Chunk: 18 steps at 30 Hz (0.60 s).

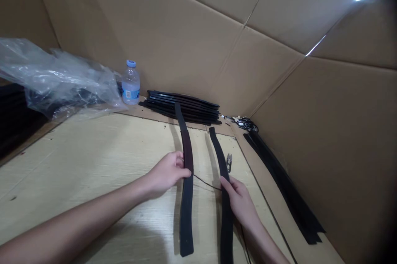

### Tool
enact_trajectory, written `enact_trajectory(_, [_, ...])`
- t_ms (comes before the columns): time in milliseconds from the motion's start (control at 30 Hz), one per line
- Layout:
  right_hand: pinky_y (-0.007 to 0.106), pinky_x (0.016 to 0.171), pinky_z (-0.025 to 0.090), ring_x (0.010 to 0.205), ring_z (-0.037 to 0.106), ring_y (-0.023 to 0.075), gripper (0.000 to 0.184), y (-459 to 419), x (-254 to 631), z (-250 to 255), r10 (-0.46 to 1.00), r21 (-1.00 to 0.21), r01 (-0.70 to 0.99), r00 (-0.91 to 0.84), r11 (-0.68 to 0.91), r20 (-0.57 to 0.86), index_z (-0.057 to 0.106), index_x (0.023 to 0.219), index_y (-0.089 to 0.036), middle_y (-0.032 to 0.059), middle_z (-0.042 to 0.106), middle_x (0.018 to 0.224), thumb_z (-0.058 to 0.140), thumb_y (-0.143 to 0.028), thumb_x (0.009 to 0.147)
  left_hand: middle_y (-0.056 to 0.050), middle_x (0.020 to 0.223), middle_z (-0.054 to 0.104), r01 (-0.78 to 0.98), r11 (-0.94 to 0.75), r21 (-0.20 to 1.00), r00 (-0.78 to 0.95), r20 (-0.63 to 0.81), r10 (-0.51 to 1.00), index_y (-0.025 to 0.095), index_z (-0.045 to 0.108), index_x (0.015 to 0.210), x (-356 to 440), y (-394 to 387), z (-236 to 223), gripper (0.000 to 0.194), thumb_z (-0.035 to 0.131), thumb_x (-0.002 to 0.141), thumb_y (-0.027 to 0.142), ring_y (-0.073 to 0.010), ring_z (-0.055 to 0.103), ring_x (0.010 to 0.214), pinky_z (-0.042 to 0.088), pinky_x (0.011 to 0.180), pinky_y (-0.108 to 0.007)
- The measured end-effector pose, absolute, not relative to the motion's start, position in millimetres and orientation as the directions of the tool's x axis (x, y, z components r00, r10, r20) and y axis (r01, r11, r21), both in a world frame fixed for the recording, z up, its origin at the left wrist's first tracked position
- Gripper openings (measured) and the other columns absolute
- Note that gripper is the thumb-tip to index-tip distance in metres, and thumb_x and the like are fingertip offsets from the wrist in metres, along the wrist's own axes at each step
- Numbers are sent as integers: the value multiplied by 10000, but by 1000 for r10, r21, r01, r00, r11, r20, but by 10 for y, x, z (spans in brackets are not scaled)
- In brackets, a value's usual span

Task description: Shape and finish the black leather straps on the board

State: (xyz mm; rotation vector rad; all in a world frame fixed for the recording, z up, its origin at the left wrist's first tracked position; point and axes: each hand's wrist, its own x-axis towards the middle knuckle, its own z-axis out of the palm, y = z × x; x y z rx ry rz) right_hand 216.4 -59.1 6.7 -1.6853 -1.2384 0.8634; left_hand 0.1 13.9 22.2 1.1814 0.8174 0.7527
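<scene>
My left hand [170,174] is closed on a long, flat black strip [186,206], thumb across its front. The strip's middle stretch looks dark reddish-brown, and its upper end overlaps the pile behind. In my right hand [237,196] is a second black strip [218,152], pinched with the thumb on top; its lower end runs out of the picture. A thin dark cord [206,183] stretches between the two strips at hand height, and a cord also hangs below my right hand. Small thread snips [229,162] lie just right of the second strip.
Behind lies a stack of black strips [186,105], beside a water bottle [131,84] and crumpled clear plastic [71,82]. More strips [282,185] lie along the right edge, near tangled cord [246,124]. Cardboard walls [155,28] surround the wooden board [93,148].
</scene>
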Motion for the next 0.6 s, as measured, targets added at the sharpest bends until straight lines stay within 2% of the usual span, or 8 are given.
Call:
enact_trajectory(167, [270,583,371,630,531,200,376,-505,2272,66,976,-771,622,217,-137,3,560,628,-176,34,621,635,509,-510,792,2,699,596,-65,202,977,511,-141,848,143,525,814,35,71,88,205,600,639,67,-118,514,616,350,557,-240])
enact_trajectory(300, [267,539,325,560,511,192,386,-509,2355,21,978,-616,773,208,-152,21,473,589,-204,8,557,550,466,-513,820,1,725,608,-89,210,974,508,-137,851,150,527,838,54,45,22,217,615,651,84,-123,532,635,365,571,-243])
enact_trajectory(400, [268,530,304,545,521,199,368,-526,2388,-3,977,-507,846,212,-165,36,466,625,-213,4,543,540,451,-518,830,-12,794,628,-128,209,969,515,-115,850,155,533,888,56,31,13,238,618,671,101,-132,560,688,392,623,-255])
enact_trajectory(600, [268,542,319,599,574,209,313,-576,2383,32,974,-373,910,216,-179,61,523,754,-210,35,614,651,454,-503,837,-6,782,619,-108,173,979,486,-100,868,149,532,892,55,-8,27,233,614,680,98,-108,517,637,376,596,-244])
